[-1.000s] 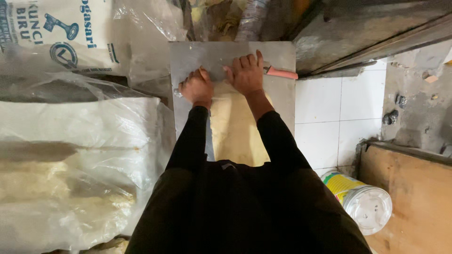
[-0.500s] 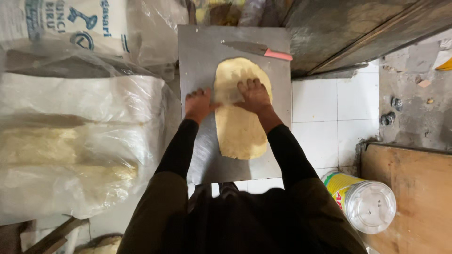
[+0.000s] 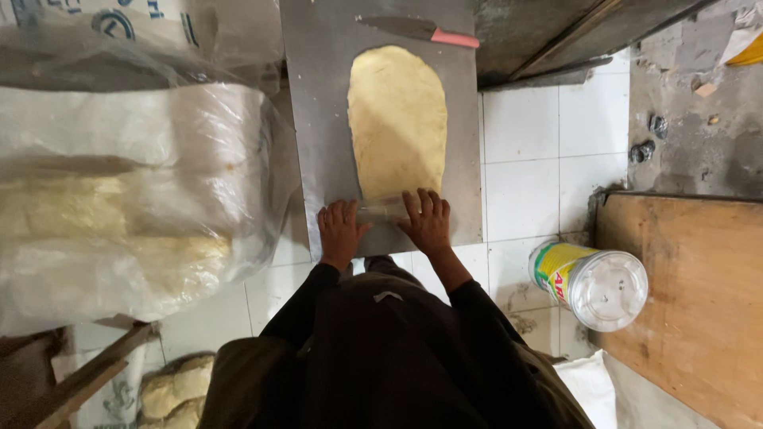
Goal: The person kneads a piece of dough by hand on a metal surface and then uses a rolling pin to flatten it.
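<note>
Left hand and right hand lie flat, palms down and apart, on either end of a clear roller at the near edge of the dough sheet. Dough stretches away from the fingers, long and oval, on a grey metal board. Beyond its far end, a pink-handled knife; right of the right hand, a lidded tub on its side.

Matt grey metal sheet under smooth, pale-yellow dough; a clear glossy roller; glossy white floor tiles; rough wooden board.
</note>
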